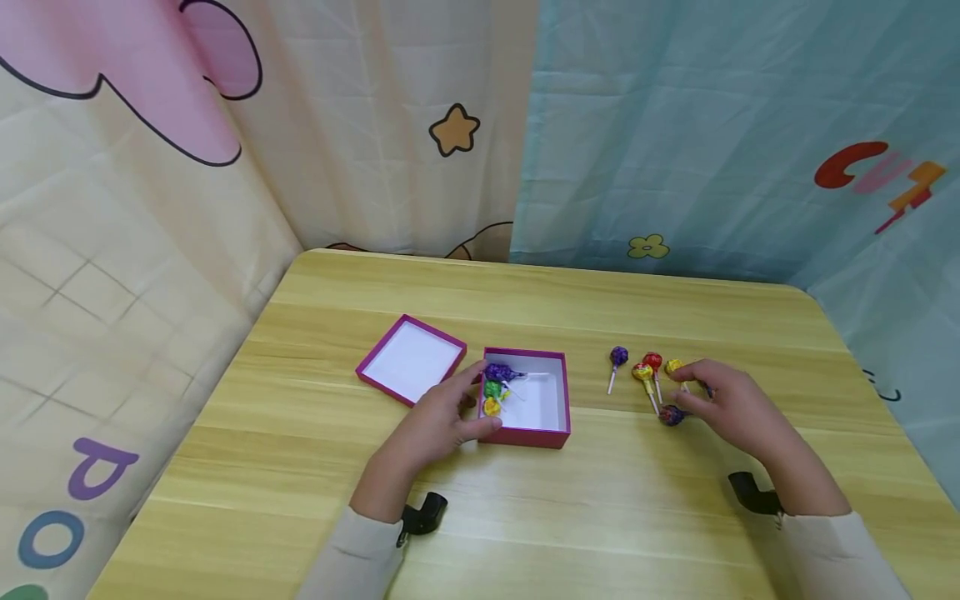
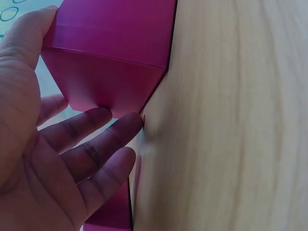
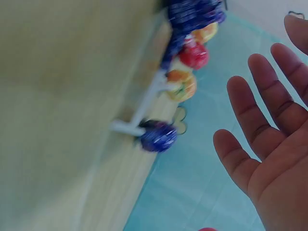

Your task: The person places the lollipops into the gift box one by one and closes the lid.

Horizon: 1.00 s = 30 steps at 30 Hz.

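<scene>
A magenta box [image 1: 525, 437] with a white inside stands on the table. Purple [image 1: 501, 372], green [image 1: 492, 389] and yellow [image 1: 491, 407] wrapped lollipops lie along its left side. My left hand [image 1: 442, 417] holds the box at its left end, thumb at the near corner and fingers against the left wall [image 2: 103, 82]. Over the loose lollipops at the right hovers my right hand [image 1: 731, 408], fingers spread apart and nothing between them. Beneath and beside it lie a dark lollipop [image 1: 671, 415], yellow ones [image 1: 642, 372] and a red one [image 1: 652, 361]; another dark one is partly hidden behind the fingers.
The box's lid [image 1: 412, 360] lies upturned to the left, close to the box. A lone purple lollipop [image 1: 618, 357] lies between the box and the loose group. Printed curtains [image 1: 420, 200] hang behind the wooden table [image 1: 300, 433].
</scene>
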### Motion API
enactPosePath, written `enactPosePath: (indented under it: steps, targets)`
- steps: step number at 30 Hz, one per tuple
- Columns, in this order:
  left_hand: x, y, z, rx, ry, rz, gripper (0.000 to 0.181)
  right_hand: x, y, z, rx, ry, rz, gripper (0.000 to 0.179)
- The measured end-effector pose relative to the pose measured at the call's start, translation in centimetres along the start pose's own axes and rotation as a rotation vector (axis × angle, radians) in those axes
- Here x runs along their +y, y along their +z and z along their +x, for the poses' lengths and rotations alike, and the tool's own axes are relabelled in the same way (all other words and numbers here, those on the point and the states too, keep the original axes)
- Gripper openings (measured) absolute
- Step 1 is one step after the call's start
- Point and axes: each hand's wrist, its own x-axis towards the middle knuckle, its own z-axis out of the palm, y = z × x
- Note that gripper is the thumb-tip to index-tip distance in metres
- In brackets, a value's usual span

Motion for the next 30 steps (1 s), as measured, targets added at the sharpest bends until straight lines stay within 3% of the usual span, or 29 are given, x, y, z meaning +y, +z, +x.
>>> enactPosePath:
  steps: [10, 30]
  targets:
    - [-0.1, 0.1, 0.0, 0.006, -0.001, -0.005, 0.085, 1.0, 0.9, -0.9, -0.037, 0.010, -0.022, 0.025]
    - [0.1, 0.0, 0.1, -0.007, -0.013, -0.001, 0.087, 1.2, 1.8, -0.4, -0.134, -0.005, -0.042, 0.014]
